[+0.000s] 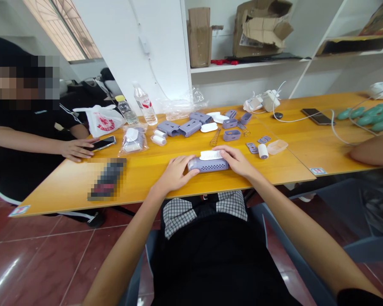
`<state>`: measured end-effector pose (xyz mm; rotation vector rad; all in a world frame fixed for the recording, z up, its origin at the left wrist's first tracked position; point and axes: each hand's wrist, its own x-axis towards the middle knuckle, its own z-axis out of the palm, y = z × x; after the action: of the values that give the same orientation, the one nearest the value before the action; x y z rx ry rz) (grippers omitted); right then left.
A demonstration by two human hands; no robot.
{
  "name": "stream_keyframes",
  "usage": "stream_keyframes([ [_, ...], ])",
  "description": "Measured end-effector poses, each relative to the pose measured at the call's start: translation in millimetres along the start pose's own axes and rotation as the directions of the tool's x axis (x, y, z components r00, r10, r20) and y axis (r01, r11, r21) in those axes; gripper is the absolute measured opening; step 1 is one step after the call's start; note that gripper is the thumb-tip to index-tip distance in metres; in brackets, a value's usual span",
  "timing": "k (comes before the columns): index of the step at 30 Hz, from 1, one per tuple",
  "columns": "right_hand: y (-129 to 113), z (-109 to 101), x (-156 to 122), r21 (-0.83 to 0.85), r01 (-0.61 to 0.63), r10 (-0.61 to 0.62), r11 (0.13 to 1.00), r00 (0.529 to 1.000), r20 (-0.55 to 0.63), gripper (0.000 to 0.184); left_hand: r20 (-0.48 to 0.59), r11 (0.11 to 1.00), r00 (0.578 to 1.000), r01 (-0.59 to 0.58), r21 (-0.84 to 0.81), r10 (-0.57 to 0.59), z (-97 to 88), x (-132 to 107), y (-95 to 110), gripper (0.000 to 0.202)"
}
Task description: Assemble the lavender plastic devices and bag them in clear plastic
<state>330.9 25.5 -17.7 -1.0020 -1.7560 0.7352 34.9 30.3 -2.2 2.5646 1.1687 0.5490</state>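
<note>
A purple plastic casing with rows of small holes [212,166] lies in front of me near the table's edge. On its top sits a white ribbed piece [210,155]. My left hand [175,172] is closed around the casing's left end, thumb along the near side. At the right end, my right hand [236,161] grips the casing, its fingertips by the white piece. Beyond them are purple sleeve-like housings [190,127], a white oval cover [209,127], a purple ring-shaped part [232,135], a coil spring [215,137] and a white roller [263,151].
A bagged set of parts [133,140] and two bottles [145,104] stand at the back left. A person on the left touches a phone [104,143]. Cables and another phone [318,116] lie right, near green objects [375,114] and another person's arm.
</note>
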Motion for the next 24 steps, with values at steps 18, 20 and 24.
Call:
stream_keyframes([
  [18,10.0,-38.6,-5.6,0.341,-0.237,0.185,0.910,0.966,0.179,0.040,0.023,1.000,1.000,0.021,0.024,-0.022,0.1,0.9,2.8,0.075],
  [20,9.9,-39.0,-5.5,0.344,-0.233,0.180,0.909,0.967,0.181,0.040,0.024,1.000,0.999,0.022,0.022,-0.023,0.5,1.0,2.5,0.075],
  [24,9.6,-35.9,-5.2,0.356,-0.243,0.182,0.902,0.963,0.198,0.047,0.026,1.000,0.999,0.019,0.024,-0.019,0.8,1.0,1.9,0.076],
])
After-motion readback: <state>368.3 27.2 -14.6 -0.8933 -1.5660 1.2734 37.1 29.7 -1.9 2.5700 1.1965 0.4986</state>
